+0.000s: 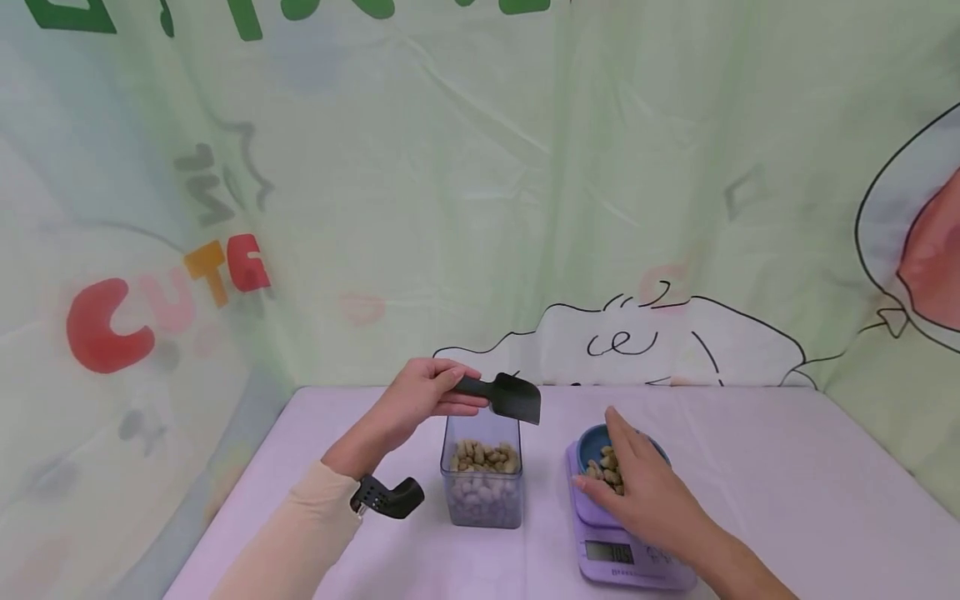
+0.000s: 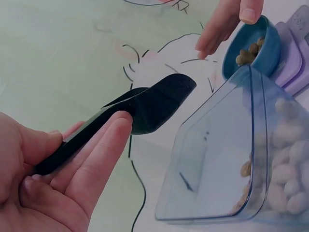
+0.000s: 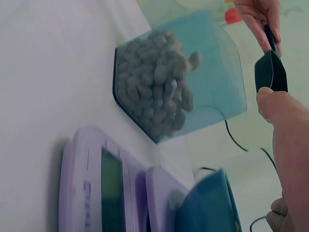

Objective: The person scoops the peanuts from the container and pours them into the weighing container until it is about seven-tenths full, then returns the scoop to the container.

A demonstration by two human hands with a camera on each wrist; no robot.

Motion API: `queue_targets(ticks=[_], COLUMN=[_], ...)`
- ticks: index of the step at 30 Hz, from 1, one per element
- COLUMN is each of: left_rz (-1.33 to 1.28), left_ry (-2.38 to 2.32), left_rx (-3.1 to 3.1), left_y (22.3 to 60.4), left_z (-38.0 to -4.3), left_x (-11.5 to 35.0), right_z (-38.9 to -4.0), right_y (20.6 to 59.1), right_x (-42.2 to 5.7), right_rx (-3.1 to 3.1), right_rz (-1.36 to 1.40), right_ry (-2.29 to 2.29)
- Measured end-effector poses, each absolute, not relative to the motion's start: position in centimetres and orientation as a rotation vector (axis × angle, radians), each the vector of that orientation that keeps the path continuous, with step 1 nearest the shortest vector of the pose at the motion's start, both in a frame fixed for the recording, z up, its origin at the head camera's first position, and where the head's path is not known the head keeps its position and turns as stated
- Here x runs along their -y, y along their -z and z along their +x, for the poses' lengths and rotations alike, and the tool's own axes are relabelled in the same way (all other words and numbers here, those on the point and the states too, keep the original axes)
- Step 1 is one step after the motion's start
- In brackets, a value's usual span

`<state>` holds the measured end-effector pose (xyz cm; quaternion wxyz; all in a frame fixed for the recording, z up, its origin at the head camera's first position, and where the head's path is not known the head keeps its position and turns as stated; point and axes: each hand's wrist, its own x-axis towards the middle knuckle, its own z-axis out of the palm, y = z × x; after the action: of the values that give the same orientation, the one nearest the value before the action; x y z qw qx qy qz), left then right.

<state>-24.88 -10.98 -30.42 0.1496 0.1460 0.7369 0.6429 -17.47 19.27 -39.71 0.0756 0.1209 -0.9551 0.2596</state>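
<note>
By the grip of the left hand (image 1: pixel 433 392), the handle of one black scoop (image 1: pixel 516 400) is clamped between thumb and fingers. The scoop, smooth and slightly shiny with a broad, curved blade, is held in the air by the far right side of a tub. By the grip of the right hand (image 1: pixel 652 492) nothing is seen to be clamped: its thumb is spread apart from the straight fingers, and it is held over one bowl (image 2: pixel 272 46). Whether the bowl is touched cannot be told.

The tub (image 1: pixel 480 427), a single see-through, bluish box with straight walls and rounded corners, is partly filled with peanuts (image 1: pixel 483 458). These are tan, lumpy and in their shells, too many and too overlapped to be counted. More peanuts are contained in the blue, round, smooth-walled bowl; part of them is hidden by the right hand.

The bowl is carried by one purple kitchen scale (image 1: pixel 594 510), whose display (image 1: pixel 609 552) is lit with digits too small to be read surely. Tub and scale are set apart on a pale lilac worktop (image 1: pixel 787 475), backed by a printed curtain (image 1: pixel 480 192).
</note>
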Motion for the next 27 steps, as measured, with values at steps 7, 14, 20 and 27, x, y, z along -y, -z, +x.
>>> queue_targets(ticks=[7,14,20,27], left_rz=[0.376,0.292,0.263,0.237], left_ry=[-1.842,-1.735,-1.596,-1.422], left_rx=[-2.189,-2.329,-2.406,-2.525], left_y=[29.4,28.1,27.9,27.5], left_z=[-25.0,-24.7,-24.4,-24.1], left_x=[13.2,14.9,14.6,13.4], right_z=[-18.0,-18.5,-19.1,-19.5], right_y=[38.7,38.2,38.7,40.0], right_x=[-16.5,-13.8,-12.1,-10.9], right_rx=[2.868,2.880,2.905,2.928], right_rz=[0.434,0.505,0.517,0.484], right_ry=[-0.776,-0.791,-0.844,-0.844])
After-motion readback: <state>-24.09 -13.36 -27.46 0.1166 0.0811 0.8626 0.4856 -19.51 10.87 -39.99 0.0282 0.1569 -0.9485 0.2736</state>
